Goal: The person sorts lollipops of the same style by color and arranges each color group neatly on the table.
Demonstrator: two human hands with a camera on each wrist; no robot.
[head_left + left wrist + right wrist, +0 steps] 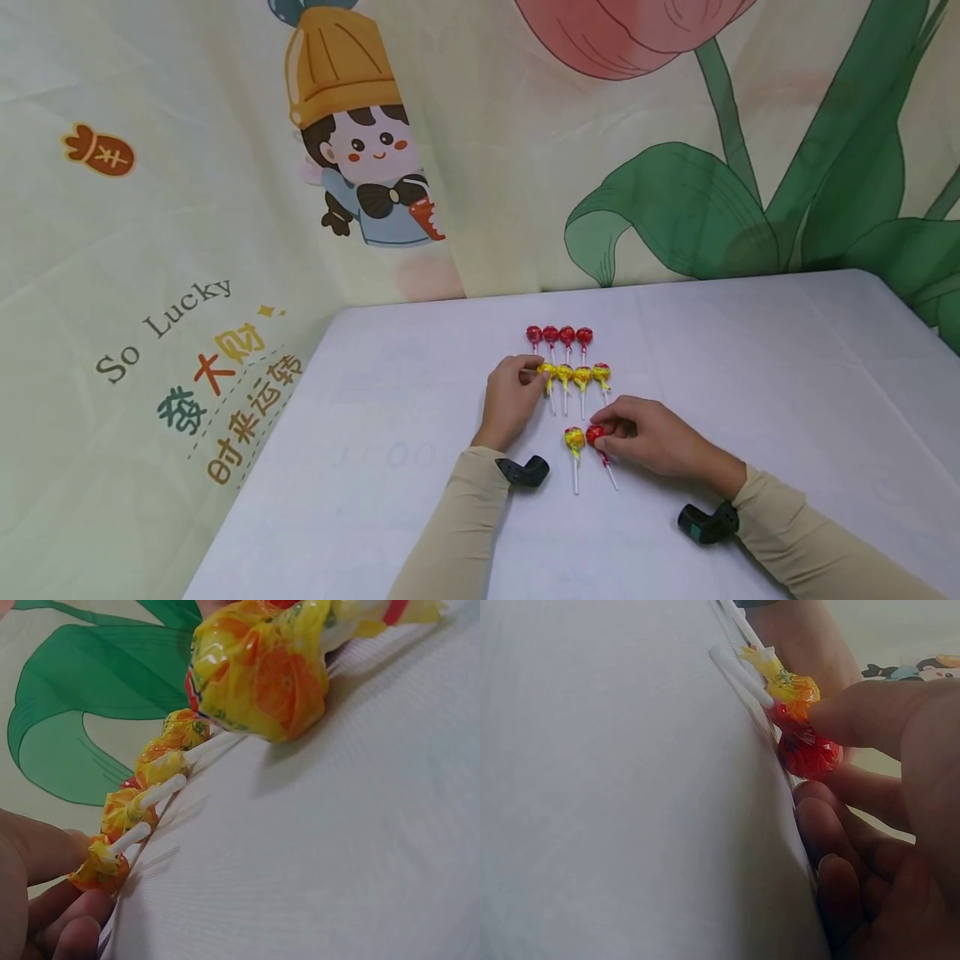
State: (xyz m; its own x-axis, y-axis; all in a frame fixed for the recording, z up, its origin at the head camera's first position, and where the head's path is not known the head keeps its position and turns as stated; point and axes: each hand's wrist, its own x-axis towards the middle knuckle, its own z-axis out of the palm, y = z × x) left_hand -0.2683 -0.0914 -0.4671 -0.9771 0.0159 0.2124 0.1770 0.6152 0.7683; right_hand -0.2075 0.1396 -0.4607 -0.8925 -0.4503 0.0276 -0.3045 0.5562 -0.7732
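Note:
My left hand [513, 398] pinches the leftmost yellow lollipop [101, 864] of a yellow row, its thumb and fingers on either side of the wrapped head. Beside it, the other yellow lollipops [582, 379] lie with sticks pointing toward me. Nearer to me, my right hand [647, 435] holds a red lollipop [806, 754] by its head between thumb and fingers; the stick slants down to the right. Just left of that one lies a single yellow lollipop [574, 439], large at the top of the left wrist view. Part of the red head is hidden by the fingers.
Behind the yellow row is a row of red lollipops [567, 335], the left hand close to their sticks. All rest on a white-covered table [787, 375]. A printed cloth [510, 167] hangs behind the table's far edge. Each wrist wears a black device [525, 472].

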